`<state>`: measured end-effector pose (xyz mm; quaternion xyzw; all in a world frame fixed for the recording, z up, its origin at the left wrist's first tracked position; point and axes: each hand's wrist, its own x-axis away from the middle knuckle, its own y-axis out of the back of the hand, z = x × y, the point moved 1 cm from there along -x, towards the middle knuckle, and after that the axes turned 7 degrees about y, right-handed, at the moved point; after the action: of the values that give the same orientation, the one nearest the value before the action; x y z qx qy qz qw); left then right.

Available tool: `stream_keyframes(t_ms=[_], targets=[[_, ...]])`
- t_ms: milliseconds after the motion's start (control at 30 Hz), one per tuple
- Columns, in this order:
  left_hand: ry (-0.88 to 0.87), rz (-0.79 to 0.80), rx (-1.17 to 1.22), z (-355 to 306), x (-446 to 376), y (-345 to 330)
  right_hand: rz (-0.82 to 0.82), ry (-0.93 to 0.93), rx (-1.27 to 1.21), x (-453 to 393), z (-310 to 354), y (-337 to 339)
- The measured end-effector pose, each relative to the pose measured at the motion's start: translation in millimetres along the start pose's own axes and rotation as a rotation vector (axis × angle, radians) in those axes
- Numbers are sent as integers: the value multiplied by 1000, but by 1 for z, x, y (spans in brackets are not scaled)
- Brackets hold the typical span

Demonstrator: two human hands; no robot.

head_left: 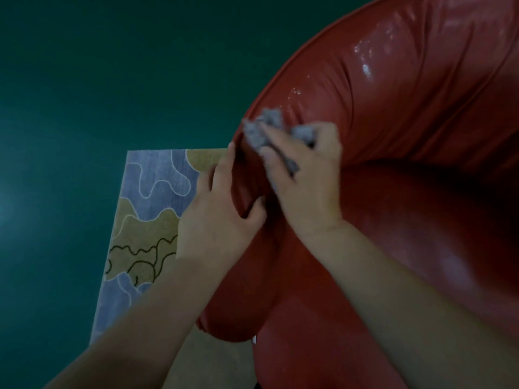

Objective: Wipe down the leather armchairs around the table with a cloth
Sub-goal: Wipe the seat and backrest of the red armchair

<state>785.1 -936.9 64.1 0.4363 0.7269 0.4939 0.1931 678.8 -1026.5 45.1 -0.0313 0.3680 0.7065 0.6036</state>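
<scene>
On armchair (407, 136) edge | right hand (306, 175) holds cloth (264, 130) | left hand (219, 220) grips rim

Two bare forearms enter from the bottom edge, one from lower left, one from lower right. No sleeves, cuffs or gloves anywhere along them up to the frame edge. Left hand (222, 217) bare, no ring, watch or band at the wrist. Right hand (306, 175) likewise bare, fingers and wrist unadorned. Nails short, unpainted where they show. Right hand slightly motion-blurred, fine detail lost. Nothing else of the person's body in view.
</scene>
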Motion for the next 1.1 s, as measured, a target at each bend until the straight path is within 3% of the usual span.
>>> stream_keyframes(t_ms=[100, 333, 533, 833, 1000, 1100], targets=[[5, -24, -47, -1, 2, -2, 113, 67, 83, -2, -1, -13], [18, -61, -130, -6, 2, 0, 30, -72, 68, 7, -29, 15], [38, -51, -163, -5, 1, -1, 234, 169, 60, -11, -13, -7], [66, -36, -145, -5, 2, 2, 50, 37, 141, -29, -30, -3], [67, -50, -155, -7, 2, 1, 174, 172, 90, -27, -28, -1], [92, -48, -172, -10, 2, 2, 125, 194, 186, -63, -47, 7]])
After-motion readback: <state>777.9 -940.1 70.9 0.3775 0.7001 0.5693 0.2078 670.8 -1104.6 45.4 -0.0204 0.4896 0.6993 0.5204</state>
